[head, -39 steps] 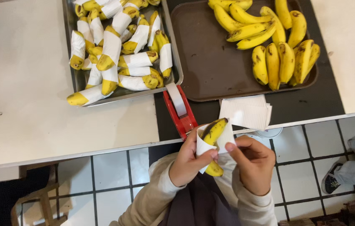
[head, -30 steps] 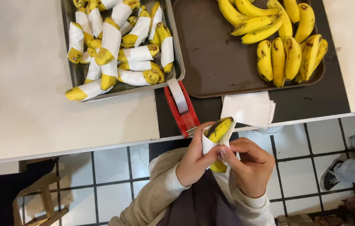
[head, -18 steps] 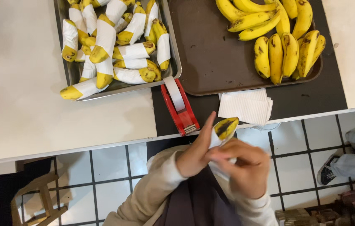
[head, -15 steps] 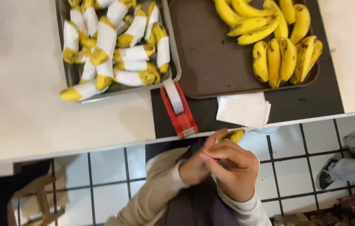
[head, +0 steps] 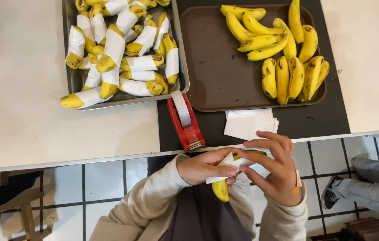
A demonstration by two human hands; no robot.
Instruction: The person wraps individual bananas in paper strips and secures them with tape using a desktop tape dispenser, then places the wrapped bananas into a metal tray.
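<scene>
My left hand [head: 205, 166] and my right hand [head: 275, 172] hold one yellow banana [head: 220, 189] just below the table's front edge, over my lap. A white paper sheet [head: 229, 163] is wrapped around its middle; the left fingers pinch the paper, the right fingers curl over the top. Only the banana's lower tip and a bit of its upper part show. A red tape dispenser [head: 186, 118] lies on the table just above my left hand. A stack of white paper sheets [head: 249, 123] lies above my right hand.
A metal tray [head: 70, 76] at the upper left holds several paper-wrapped bananas [head: 122, 49]. A brown tray [head: 216, 67] on a black mat holds several bare bananas [head: 285, 53]. Someone's leg and shoe [head: 332, 196] are on the tiled floor at right. A wooden stool [head: 19, 214] stands lower left.
The banana tilted and came lower toward my lap. My right hand moved over its top, and the paper is drawn tighter around its middle.
</scene>
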